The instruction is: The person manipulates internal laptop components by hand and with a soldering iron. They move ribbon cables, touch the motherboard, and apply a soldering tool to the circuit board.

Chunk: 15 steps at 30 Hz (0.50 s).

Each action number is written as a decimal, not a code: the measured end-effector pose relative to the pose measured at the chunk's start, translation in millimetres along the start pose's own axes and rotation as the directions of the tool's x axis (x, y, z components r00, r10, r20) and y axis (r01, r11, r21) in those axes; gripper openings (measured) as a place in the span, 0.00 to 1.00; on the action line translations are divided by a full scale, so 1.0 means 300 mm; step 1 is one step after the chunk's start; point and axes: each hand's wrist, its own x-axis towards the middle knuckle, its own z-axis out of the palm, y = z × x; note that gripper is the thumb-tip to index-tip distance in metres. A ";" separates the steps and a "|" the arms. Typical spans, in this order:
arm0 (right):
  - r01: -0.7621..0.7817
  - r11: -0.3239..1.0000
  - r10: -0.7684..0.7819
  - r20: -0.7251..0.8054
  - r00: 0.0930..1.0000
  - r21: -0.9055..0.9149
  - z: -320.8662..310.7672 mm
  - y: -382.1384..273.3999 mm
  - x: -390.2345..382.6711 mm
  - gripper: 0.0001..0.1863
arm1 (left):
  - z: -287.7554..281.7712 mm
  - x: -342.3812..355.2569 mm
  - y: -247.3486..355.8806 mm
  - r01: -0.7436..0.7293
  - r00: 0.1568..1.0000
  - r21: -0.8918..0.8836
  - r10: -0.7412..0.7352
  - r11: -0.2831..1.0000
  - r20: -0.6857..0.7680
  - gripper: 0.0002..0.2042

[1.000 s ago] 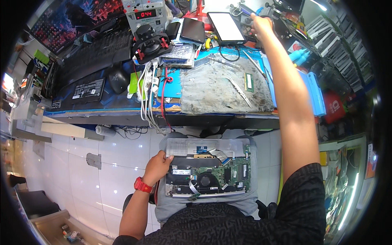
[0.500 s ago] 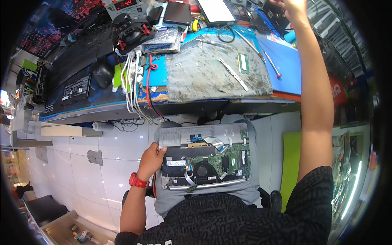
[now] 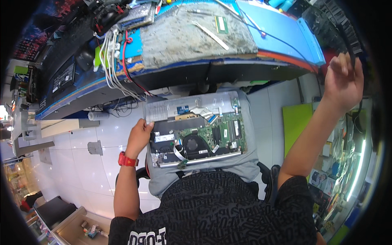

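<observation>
An opened laptop base rests on my lap, showing its fan, green circuit board and ribbon cables. My left hand grips its left edge, thumb on top. My right hand is raised at the right, beside the bench's front corner, fingers curled around a black cable that hangs down past it. On the bench ahead, a green memory module and pale tweezers lie on a stained grey mat, next to a blue mat with a screwdriver on it.
The bench front edge runs above my knees. White cables drape over it at left, beside a black mouse and battery pack. Black chair parts flank me. A green panel stands at right, a drawer at lower left.
My right hand has come down and right from the back of the bench and now has a black cable in it. The view has shifted; my left hand stays on the laptop.
</observation>
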 end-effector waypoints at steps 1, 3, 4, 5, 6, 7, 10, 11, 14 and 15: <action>-0.020 0.999 0.020 -0.017 1.000 0.028 0.004 0.012 -0.059 0.18 | 0.001 0.005 0.000 -0.003 1.000 0.001 0.003 1.000 -0.004 0.19; -0.061 0.996 0.067 -0.088 0.994 0.068 0.020 0.047 -0.171 0.20 | 0.002 0.008 0.004 -0.018 1.000 0.008 0.018 1.000 0.003 0.20; -0.083 0.993 0.094 -0.142 0.985 0.083 0.031 0.074 -0.228 0.21 | 0.001 0.008 0.007 -0.016 1.000 0.011 0.016 1.000 0.004 0.20; -0.122 0.987 0.145 -0.246 0.959 0.106 0.042 0.103 -0.279 0.22 | 0.001 0.006 0.010 -0.005 1.000 0.022 0.005 1.000 0.001 0.20; -0.130 0.985 0.150 -0.194 0.970 0.110 0.048 0.140 -0.320 0.22 | 0.000 0.007 0.014 0.001 1.000 0.013 -0.001 1.000 0.010 0.20; -0.126 0.983 0.148 -0.162 0.976 0.137 0.057 0.176 -0.365 0.21 | -0.001 0.008 0.017 0.004 1.000 0.016 -0.004 1.000 0.011 0.20; -0.112 0.989 0.137 -0.314 0.940 0.097 0.083 0.258 -0.492 0.20 | -0.001 0.008 0.021 0.006 1.000 0.019 -0.006 1.000 0.010 0.20; -0.132 0.989 0.148 -0.330 0.932 0.072 0.089 0.284 -0.535 0.19 | 0.001 0.008 0.021 -0.003 1.000 0.005 0.003 1.000 0.016 0.20; -0.290 0.957 0.266 -0.411 0.872 0.003 0.108 0.337 -0.666 0.17 | 0.000 0.011 0.021 -0.010 1.000 -0.028 0.010 1.000 0.017 0.20; -0.375 0.927 0.328 -0.440 0.836 -0.022 0.113 0.350 -0.704 0.16 | -0.002 0.010 0.020 -0.011 0.999 -0.054 0.013 0.998 0.033 0.19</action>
